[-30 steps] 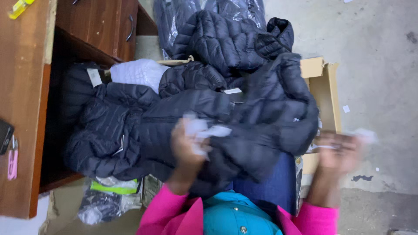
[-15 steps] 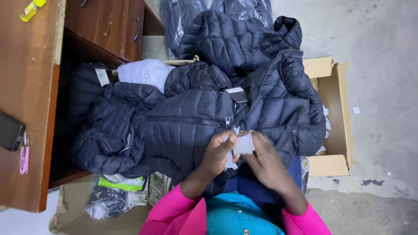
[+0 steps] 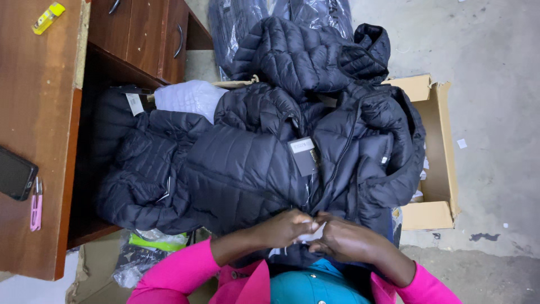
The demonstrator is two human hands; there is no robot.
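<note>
A pile of dark navy quilted jackets (image 3: 242, 163) lies over my lap and over a cardboard box (image 3: 436, 141). A dark hang tag (image 3: 304, 155) sits on the top jacket near its zip. My left hand (image 3: 284, 228) and my right hand (image 3: 343, 239) meet close to my body at the jacket's lower edge. Together they pinch a small white piece (image 3: 314, 232), paper or thin plastic; most of it is hidden by my fingers. My sleeves are bright pink.
A brown wooden desk (image 3: 39, 135) stands at the left with a black phone (image 3: 16, 173), pink snips (image 3: 36, 204) and a yellow object (image 3: 48, 17) on it. Bagged jackets (image 3: 247, 28) lie at the top. A plastic bag (image 3: 143, 253) lies on the concrete floor.
A second ago my hands were apart, each holding crumpled white material. They came together in front of me and now sit lower, closer to my body, pinching the white piece.
</note>
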